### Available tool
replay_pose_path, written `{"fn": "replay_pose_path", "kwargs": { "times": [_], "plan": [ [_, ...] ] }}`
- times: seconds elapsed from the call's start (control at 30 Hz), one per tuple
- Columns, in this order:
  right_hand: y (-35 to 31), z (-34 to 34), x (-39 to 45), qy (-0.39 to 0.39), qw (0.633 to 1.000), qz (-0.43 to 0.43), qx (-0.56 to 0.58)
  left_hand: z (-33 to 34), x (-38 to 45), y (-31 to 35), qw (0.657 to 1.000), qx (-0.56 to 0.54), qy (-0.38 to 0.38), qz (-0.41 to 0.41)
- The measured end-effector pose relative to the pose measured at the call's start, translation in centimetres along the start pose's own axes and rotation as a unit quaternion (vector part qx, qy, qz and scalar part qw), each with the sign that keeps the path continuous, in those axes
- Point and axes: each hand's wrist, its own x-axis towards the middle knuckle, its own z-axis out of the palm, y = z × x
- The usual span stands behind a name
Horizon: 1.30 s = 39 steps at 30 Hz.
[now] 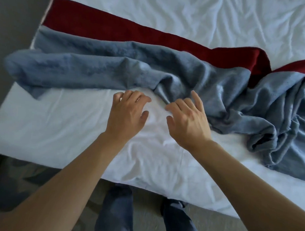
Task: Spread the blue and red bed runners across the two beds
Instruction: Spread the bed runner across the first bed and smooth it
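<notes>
Both hands over white bed (64, 122): left hand (127, 112) grip loose, empty; right hand (188, 120) fingers spread, touching blue runner (167, 70) edge. Blue bunched mid-bed, heaped rightward. Red runner (117, 26) beyond, mostly flat. Step: straightening blue. Next: pinch near edge, draw flat.

This is a bedroom, perhaps in a hotel or guest house, though the frame alone cannot settle which. A bed (51, 128) with a plain white sheet fills most of the view, its surface creased and rumpled. Across the bed lie two long cloth strips of the kind laid over made beds: a red runner (117, 29) farther up the bed, and a blue runner (98, 67), bunched and twisted, just beside it and overlapping its edge. Below the bed's near edge is a grey patterned carpet (23, 183). Left of the bed runs a grey wall (16, 13).
</notes>
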Motion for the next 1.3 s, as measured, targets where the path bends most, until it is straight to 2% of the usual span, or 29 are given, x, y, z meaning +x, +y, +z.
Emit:
{"fn": "replay_pose_path", "kwargs": {
  "times": [0.17, 0.4, 0.57, 0.7, 0.77, 0.9, 1.0, 1.13, 1.2, 1.3],
  "plan": [
    [-4.8, 3.4, 4.6, -0.064, 0.997, 0.025, -0.029, -0.7, 1.1, -9.0, 0.997, 0.060, -0.030, -0.027],
    [-3.7, 5.5, 8.1, -0.055, 0.981, 0.135, -0.127, 0.4, 5.0, -14.6, 0.996, 0.074, 0.021, 0.051],
    [-2.8, 5.4, 9.4, -0.051, 0.973, 0.161, -0.155, -0.9, 7.7, -16.2, 0.998, -0.034, 0.021, 0.054],
    [-2.8, 5.2, 10.4, -0.026, 0.975, 0.162, -0.153, -1.7, 9.8, -17.9, 0.988, -0.130, -0.074, 0.031],
    [-3.1, 5.2, 10.7, -0.015, 0.975, 0.170, -0.142, -1.7, 10.4, -18.0, 0.990, -0.107, -0.086, 0.020],
    [-3.9, 5.1, 10.6, -0.016, 0.983, 0.164, -0.081, -1.0, 10.0, -16.1, 1.000, 0.015, -0.005, 0.021],
    [-4.0, 4.9, 9.8, -0.026, 0.986, 0.162, -0.037, -0.3, 8.6, -13.1, 0.997, 0.011, 0.039, 0.069],
    [-4.0, 4.8, 8.4, -0.025, 0.984, 0.177, -0.006, 1.6, 6.1, -10.1, 0.987, 0.009, 0.008, 0.159],
    [-4.1, 4.8, 7.8, -0.027, 0.987, 0.157, -0.011, 2.4, 5.5, -9.8, 0.988, 0.046, -0.004, 0.149],
    [-3.9, 5.0, 6.7, -0.015, 0.990, 0.129, -0.056, 2.7, 5.6, -9.6, 0.988, 0.072, 0.019, 0.134]
  ]
}}
